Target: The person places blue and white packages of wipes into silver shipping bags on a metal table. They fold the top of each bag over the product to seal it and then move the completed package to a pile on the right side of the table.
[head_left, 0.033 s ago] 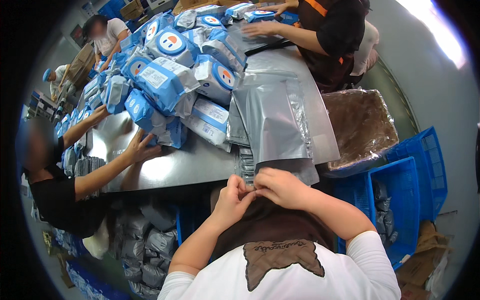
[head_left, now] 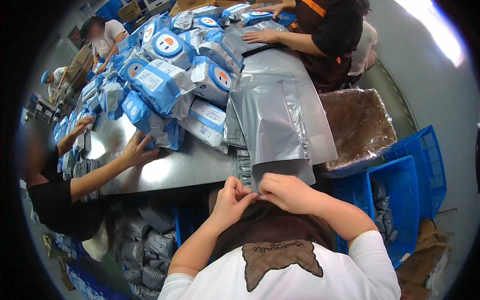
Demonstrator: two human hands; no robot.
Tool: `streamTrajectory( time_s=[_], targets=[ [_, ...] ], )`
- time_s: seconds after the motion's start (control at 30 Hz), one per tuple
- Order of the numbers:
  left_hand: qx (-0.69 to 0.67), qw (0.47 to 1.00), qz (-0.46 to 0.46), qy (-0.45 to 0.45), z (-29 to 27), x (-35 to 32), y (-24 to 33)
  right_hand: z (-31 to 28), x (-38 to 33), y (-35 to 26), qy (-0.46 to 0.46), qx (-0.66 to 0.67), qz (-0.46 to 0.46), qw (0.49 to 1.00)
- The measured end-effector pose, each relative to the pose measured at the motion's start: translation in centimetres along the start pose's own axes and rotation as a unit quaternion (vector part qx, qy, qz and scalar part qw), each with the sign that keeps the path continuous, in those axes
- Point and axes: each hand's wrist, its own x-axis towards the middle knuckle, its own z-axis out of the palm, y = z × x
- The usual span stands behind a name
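My left hand point(head_left: 232, 202) and my right hand point(head_left: 285, 191) meet in front of the table's near edge, thumbs and fingertips pinched together. They appear to grip the near edge of a grey plastic bag point(head_left: 272, 122), whose lower end runs down to them; the exact pinch point is small and partly hidden by the fingers. The bag lies flat on a stack of similar grey bags point(head_left: 298, 107). Left of the stack, a blue-and-white soft pack point(head_left: 204, 122) lies at the edge of a large heap of such packs point(head_left: 170, 75).
The metal table point(head_left: 190, 167) holds the heap. A co-worker's hand point(head_left: 137, 150) rests by the packs at left; another's hand point(head_left: 261, 36) lies on grey bags at the far side. A lined box point(head_left: 355, 120) and blue crates point(head_left: 392, 200) stand right; filled grey bags point(head_left: 160, 242) lie below left.
The left co-worker's farther hand has moved away from the heap, back toward the left. My hands stay pinched at nearly the same place, and the view has shifted slightly.
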Motion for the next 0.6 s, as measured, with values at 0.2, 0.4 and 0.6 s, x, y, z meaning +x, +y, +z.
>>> streamTrajectory(
  time_s=[0.2,0.4,0.6],
  targets=[
    [-0.128,0.989,-0.067,-0.035,-1.0,-0.4,-0.1,-17.9,-8.7,14.9,0.273,0.409,0.096,0.865],
    [0.362,0.925,0.110,0.044,-4.0,2.4,2.6,-17.0,-7.2,14.8,0.245,-0.289,0.345,0.859],
    [0.496,0.694,0.520,-0.046,-4.2,7.8,3.7,-8.2,-2.0,6.0,0.059,-0.377,-0.259,0.887]
  ],
)
